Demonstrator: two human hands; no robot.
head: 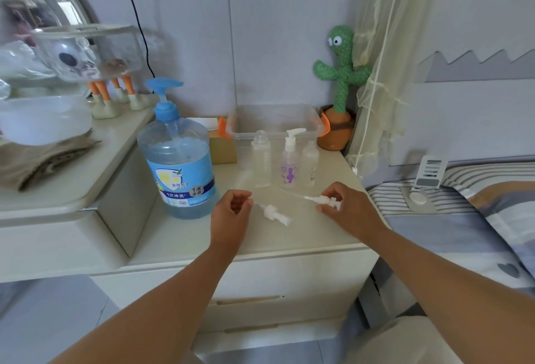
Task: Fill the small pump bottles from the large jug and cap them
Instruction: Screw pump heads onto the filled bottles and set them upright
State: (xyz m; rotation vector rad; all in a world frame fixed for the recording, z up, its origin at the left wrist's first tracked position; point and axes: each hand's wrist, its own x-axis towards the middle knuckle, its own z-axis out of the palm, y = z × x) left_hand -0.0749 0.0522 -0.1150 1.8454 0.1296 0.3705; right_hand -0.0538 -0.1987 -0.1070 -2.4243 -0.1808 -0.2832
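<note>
Three small bottles (285, 158) stand just right of the big jug (178, 161), two uncapped, one with its pump on. My right hand (344, 207) pinches one loose pump (321, 200); my left hand (231, 213) curls empty beside the other pump (275, 213). Uncapping looks done, so next I should bring a bottle under the jug's spout.

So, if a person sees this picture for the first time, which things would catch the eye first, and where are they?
Probably the large blue jug with its pump top, standing at the left of the cabinet top. Next, the green cactus toy in the back corner by the curtain. In the middle, three small clear bottles stand before a clear box, while the right hand holds a loose white pump head.
</note>
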